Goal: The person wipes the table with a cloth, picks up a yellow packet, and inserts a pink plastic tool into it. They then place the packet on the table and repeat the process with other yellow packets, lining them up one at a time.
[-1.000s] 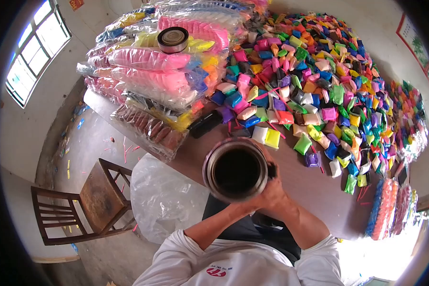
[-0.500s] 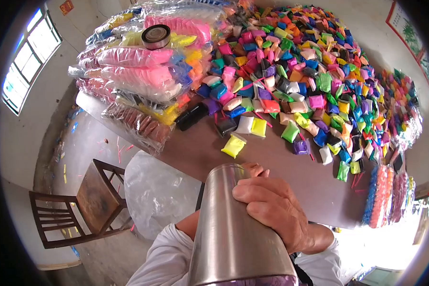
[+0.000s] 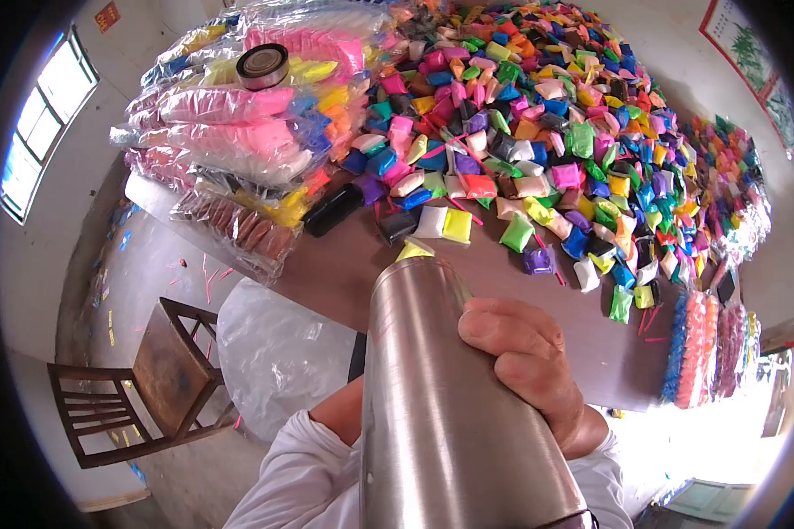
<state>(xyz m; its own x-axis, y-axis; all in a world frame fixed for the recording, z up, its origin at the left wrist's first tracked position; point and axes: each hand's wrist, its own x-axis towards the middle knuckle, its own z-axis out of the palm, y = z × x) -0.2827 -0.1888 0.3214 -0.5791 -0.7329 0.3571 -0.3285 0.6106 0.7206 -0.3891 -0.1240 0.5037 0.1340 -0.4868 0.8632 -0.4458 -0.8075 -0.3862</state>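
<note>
A brushed stainless steel thermos (image 3: 441, 388) fills the lower middle, tilted with its base away from me and its near end out of frame close to me. My right hand (image 3: 525, 353) is closed around its right side. From the left my forearm (image 3: 338, 410) runs behind the thermos, which hides my left hand and its fingers. A round black and silver lid (image 3: 263, 69) rests on the stacked plastic bags. Just beyond the thermos base, a yellow packet (image 3: 415, 250) lies partly covered on the brown table (image 3: 326, 282).
Clear bags of pink packets (image 3: 238, 141) are stacked at the table's left. A large heap of small colourful packets (image 3: 538, 132) covers the back. Long bagged strips (image 3: 710, 348) stand at the right edge. A wooden chair (image 3: 163, 370) and a clear plastic bag (image 3: 278, 353) are at left.
The thermos has tipped further up and now covers most of the yellow packet. Fingertips seen past its far side are now hidden. The view has shifted slightly.
</note>
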